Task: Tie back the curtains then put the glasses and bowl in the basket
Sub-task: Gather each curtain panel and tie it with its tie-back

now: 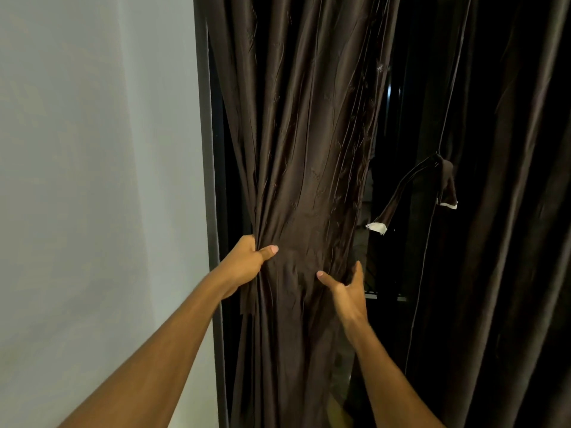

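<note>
A dark brown curtain hangs gathered into a bunch beside the window frame. My left hand grips the bunch's left edge, thumb across the front. On the bunch's right side is my right hand, thumb in front and fingers reaching round behind the cloth. A brown tie-back strap with white ends hangs free to the right, touching neither hand. A second brown curtain hangs loose at the far right. No glasses, bowl or basket show in view.
A plain pale wall fills the left side, ending at a dark window frame. Black window glass shows between the two curtains, with a rail low behind my right hand.
</note>
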The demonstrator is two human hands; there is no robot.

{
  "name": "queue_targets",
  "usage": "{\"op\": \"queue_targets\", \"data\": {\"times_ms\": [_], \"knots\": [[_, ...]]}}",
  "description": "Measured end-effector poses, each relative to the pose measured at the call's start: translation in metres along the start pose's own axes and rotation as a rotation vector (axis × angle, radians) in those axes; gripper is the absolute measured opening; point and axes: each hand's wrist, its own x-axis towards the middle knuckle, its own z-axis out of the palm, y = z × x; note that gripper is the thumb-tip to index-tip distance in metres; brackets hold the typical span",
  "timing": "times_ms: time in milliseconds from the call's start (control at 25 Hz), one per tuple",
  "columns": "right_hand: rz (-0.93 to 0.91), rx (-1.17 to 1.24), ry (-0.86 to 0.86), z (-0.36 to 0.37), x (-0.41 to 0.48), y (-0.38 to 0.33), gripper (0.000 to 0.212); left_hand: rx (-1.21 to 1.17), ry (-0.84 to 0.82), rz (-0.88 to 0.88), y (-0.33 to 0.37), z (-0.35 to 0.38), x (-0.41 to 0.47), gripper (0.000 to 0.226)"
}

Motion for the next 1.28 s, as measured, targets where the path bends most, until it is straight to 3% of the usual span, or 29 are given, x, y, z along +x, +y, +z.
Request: {"op": "queue_targets", "data": {"times_ms": [120, 240, 360, 440, 520, 680, 920, 1080, 1280], "knots": [[0.073, 0.091, -0.164, -0.01, 0.01, -0.011, 0.113, 0.002, 0.041, -0.01, 0.0, -0.004, 0.0, 0.042], [0.036, 0.13, -0.197, -0.001, 0.007, -0.017, 0.09, 0.041, 0.121, -0.038, -0.003, -0.002, 0.006, 0.038], [-0.146, -0.052, -0.042, 0.025, -0.007, -0.008, 0.046, 0.111, 0.196, -0.048, -0.004, 0.009, 0.01, 0.024], [-0.225, -0.233, 0.101, 0.043, -0.024, -0.009, 0.035, 0.175, 0.242, -0.033, 0.001, 0.02, 0.009, 0.016], [-0.312, -0.412, 0.179, 0.056, -0.047, -0.016, 0.045, 0.191, 0.27, -0.018, 0.005, 0.03, 0.006, 0.016], [-0.451, -0.652, 0.045, 0.078, -0.076, -0.02, 0.069, 0.148, 0.275, -0.017, 0.01, 0.038, 0.001, 0.017], [-0.512, -0.814, 0.005, 0.096, -0.079, -0.015, 0.06, -0.136, 0.151, -0.071, 0.008, 0.031, -0.006, 0.021], [-0.498, -0.684, -0.077, 0.095, -0.082, -0.012, 0.059, 0.124, 0.251, 0.015, 0.007, 0.033, -0.011, 0.016], [-0.39, -0.512, -0.141, 0.086, -0.086, -0.014, 0.088, 0.184, 0.262, 0.058, 0.009, 0.038, -0.011, 0.014]]}}
